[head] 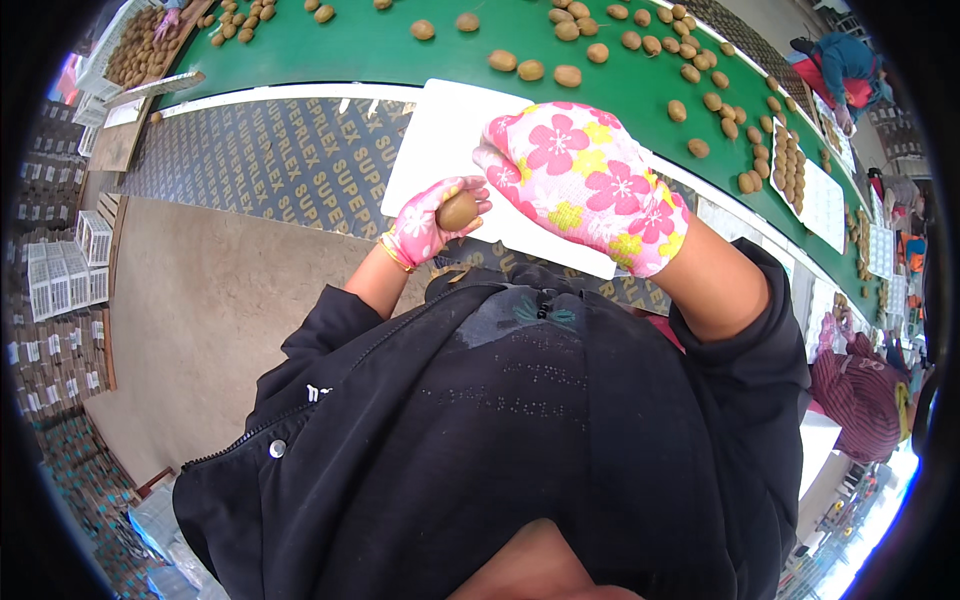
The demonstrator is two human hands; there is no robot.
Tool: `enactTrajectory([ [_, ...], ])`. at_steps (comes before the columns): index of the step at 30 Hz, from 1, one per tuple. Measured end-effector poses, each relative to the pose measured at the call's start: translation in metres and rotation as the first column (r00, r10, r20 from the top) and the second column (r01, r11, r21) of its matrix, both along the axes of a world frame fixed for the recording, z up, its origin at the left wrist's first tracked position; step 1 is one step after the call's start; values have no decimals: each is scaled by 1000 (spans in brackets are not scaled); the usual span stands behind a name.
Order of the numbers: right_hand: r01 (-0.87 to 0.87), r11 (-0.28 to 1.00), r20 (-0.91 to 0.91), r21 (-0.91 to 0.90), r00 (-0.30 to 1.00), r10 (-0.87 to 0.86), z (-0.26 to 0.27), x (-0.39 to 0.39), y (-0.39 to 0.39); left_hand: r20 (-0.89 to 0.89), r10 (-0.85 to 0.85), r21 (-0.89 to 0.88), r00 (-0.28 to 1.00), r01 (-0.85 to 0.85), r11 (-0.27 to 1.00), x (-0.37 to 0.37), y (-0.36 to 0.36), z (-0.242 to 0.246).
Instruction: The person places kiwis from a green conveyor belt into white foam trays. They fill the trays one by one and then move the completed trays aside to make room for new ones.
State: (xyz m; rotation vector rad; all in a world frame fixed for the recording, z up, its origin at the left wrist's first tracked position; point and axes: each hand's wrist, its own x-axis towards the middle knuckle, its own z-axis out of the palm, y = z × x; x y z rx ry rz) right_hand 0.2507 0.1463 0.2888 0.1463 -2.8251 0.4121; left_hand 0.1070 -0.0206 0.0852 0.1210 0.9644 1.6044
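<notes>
My left hand [433, 219], in a pink floral glove, holds a brown kiwifruit [457, 211] in its palm and fingers. My right hand [581, 176] wears a glove with pink and yellow flowers. Its back faces up and its fingers curl inward, close to my left hand, so whatever is under them is hidden. Below both hands lies a white tray or sheet [433, 131], overexposed, so its surface detail is lost. It rests on a dark board [277, 161] printed with repeated lettering, and its far edge reaches the green conveyor belt [345, 52].
Loose kiwifruit [568, 75] are scattered along the belt. A filled tray of kiwifruit [789, 169] sits at the right. White crates [67, 281] and stacked cardboard [60, 360] stand at left. Co-workers [851, 71] [862, 397] work on the right; another gloved hand [166, 24] reaches into kiwifruit at upper left.
</notes>
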Motion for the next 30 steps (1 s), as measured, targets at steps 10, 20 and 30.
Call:
enactTrajectory([
  [10, 60, 996, 80, 62, 995, -65, -51, -13, 21, 436, -214, 507, 874, -42, 861, 7, 64, 34],
  [20, 167, 982, 29, 90, 985, -170, -116, -34, 76, -586, 476, 333, 656, -341, 879, 16, 119, 33],
  [30, 156, 988, 468, 2, 873, -139, -177, -48, 113, -934, 236, 145, -268, 319, 937, 31, 139, 12],
])
